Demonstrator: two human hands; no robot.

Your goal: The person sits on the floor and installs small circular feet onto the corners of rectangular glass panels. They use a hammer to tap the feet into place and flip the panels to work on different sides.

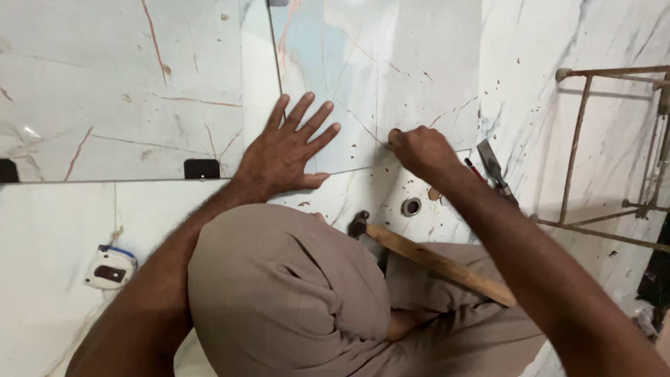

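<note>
Two hands on one marble tile (391,77) lying on the floor: left hand (283,153) flat, fingers spread apart, pinning its near edge. Just right, the right hand (419,150) has fingers pinched together at that edge, contents hidden. Hammer (433,260) lies nearer, handle pointing right.

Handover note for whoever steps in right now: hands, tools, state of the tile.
Left hand: open, flat on the marble-look tile, fingers spread.
Right hand: closed at the tile's lower edge; whatever it pinches is too small to tell.
Hammer rests across the lap, head on the floor. Trowel and a small ring lie right of the hands; tape measure far left; black clip at the neighbouring tile's edge.
Done: tile lies in place. Left: whether it is set or level cannot be told.
</note>
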